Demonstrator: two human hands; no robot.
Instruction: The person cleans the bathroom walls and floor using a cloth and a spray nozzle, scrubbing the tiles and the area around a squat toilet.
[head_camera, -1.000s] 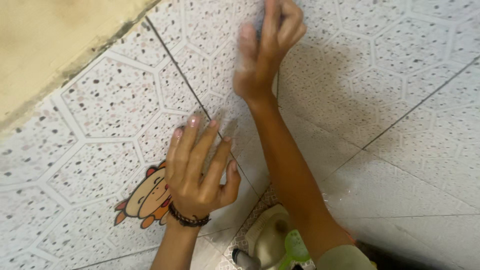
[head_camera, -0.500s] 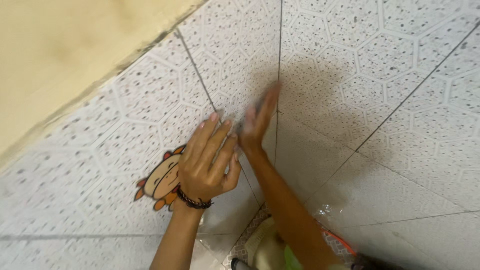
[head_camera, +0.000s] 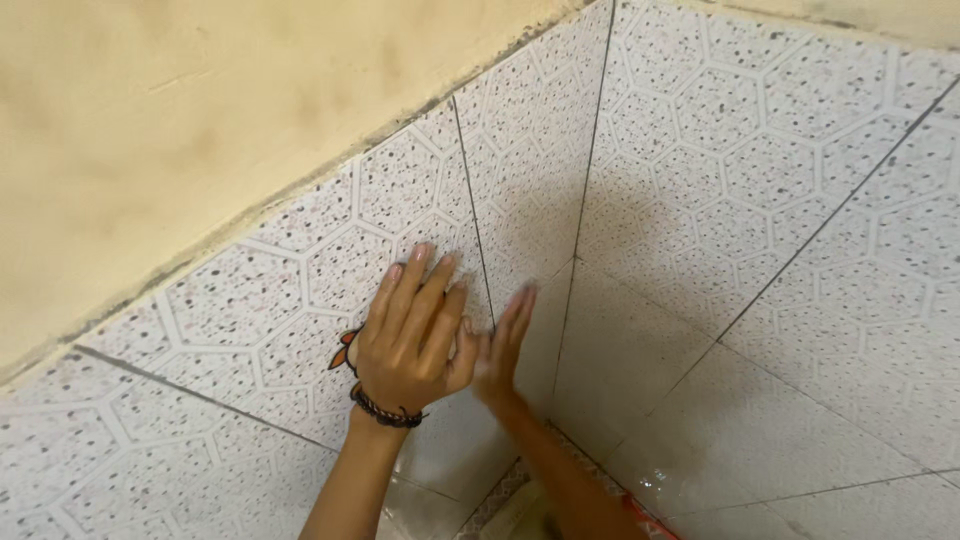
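Observation:
My left hand (head_camera: 415, 335) lies flat on the speckled hexagon-patterned wall tile (head_camera: 290, 270), fingers spread, with a dark beaded bracelet (head_camera: 385, 412) on the wrist. It covers most of a cartoon sticker (head_camera: 343, 352), of which only an orange edge shows. My right hand (head_camera: 503, 345) is blurred just to its right, fingers stretched up against the tile by the corner joint (head_camera: 580, 230). Whether it holds anything is unclear.
Two tiled walls meet in a corner; the right wall's lower tiles (head_camera: 740, 420) look wet and shiny. Above the tiles runs bare yellowish plaster (head_camera: 190, 120) with a dark grimy edge. An orange-red thing (head_camera: 640, 505) peeks out beside my right forearm.
My right hand has come down from high on the wall to beside my left hand. The view has tilted upward, so more plaster shows and the objects below have left the frame.

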